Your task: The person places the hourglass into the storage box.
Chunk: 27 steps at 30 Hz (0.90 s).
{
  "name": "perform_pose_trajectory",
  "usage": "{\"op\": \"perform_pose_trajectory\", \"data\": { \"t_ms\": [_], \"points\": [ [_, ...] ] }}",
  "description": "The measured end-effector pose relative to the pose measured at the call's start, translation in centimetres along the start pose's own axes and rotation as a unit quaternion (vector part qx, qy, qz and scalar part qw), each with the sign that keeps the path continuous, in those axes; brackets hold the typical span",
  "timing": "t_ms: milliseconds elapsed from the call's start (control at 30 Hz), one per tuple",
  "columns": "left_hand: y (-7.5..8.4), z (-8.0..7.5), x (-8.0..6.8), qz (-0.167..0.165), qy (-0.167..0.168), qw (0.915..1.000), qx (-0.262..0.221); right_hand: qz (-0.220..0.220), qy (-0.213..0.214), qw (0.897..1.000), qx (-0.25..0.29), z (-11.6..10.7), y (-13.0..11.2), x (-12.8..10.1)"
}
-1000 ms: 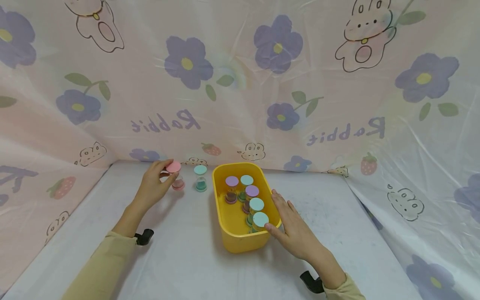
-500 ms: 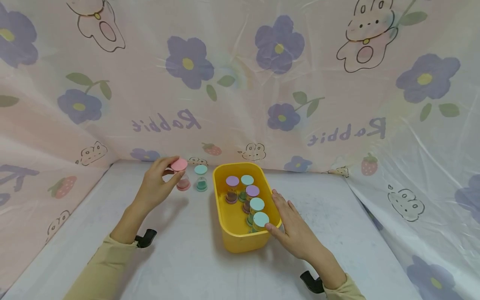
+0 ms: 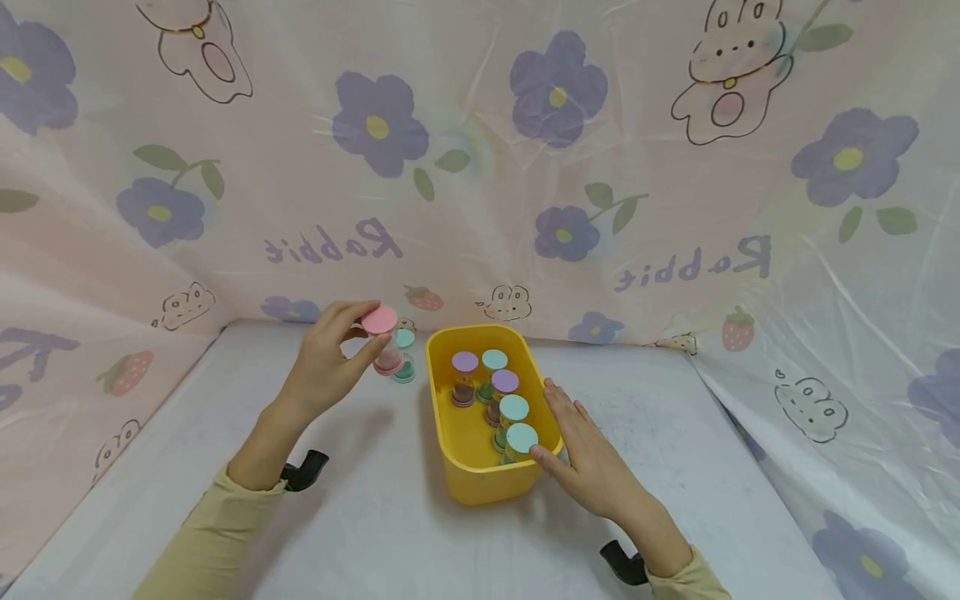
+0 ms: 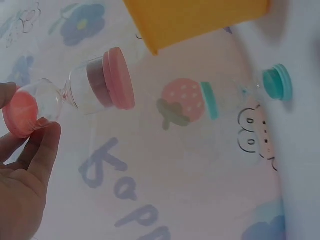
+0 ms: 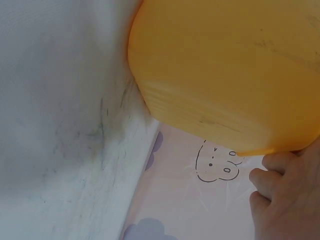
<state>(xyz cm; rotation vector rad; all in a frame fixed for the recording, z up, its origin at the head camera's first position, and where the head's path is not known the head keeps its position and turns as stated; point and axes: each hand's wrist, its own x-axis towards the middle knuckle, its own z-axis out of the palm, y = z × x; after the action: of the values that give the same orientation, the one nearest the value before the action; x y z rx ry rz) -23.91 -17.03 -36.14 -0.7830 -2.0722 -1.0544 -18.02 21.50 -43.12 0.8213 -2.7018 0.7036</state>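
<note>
Fingers of L hand (image 3: 324, 367) pinch pink timer (image 3: 384, 340) by its top cap. R hand (image 3: 592, 454) lies flat w/ straight fingers on yellow bin (image 3: 480, 479).

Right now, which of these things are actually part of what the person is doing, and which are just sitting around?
In use:
- pink-capped clear sand timer, pinched by the left hand
- yellow plastic tub, steadied by the right hand
- five purple- and teal-capped sand timers standing in the tub

Lying about:
- teal-capped sand timer on the white table
- flower-and-rabbit printed sheet behind
</note>
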Motion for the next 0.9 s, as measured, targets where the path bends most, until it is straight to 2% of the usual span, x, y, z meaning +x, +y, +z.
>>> {"op": "perform_pose_trajectory", "data": {
  "t_ms": [267, 600, 900],
  "points": [
    [2.0, 0.9, 1.3, 0.028, -0.014, 0.9995, -0.01, 0.007, -0.001, 1.0, 0.001, 0.1, 0.1, 0.0],
    [3.6, 2.8, 2.2, 0.05, -0.054, 0.9962, -0.047, 0.012, -0.001, 1.0, 0.007, 0.1, 0.1, 0.0],
    [4.2, 4.8, 2.0, 0.037, -0.105, 0.9917, -0.065, 0.012, -0.001, 1.0, 0.001, 0.2, 0.2, -0.1]
  ]
}}
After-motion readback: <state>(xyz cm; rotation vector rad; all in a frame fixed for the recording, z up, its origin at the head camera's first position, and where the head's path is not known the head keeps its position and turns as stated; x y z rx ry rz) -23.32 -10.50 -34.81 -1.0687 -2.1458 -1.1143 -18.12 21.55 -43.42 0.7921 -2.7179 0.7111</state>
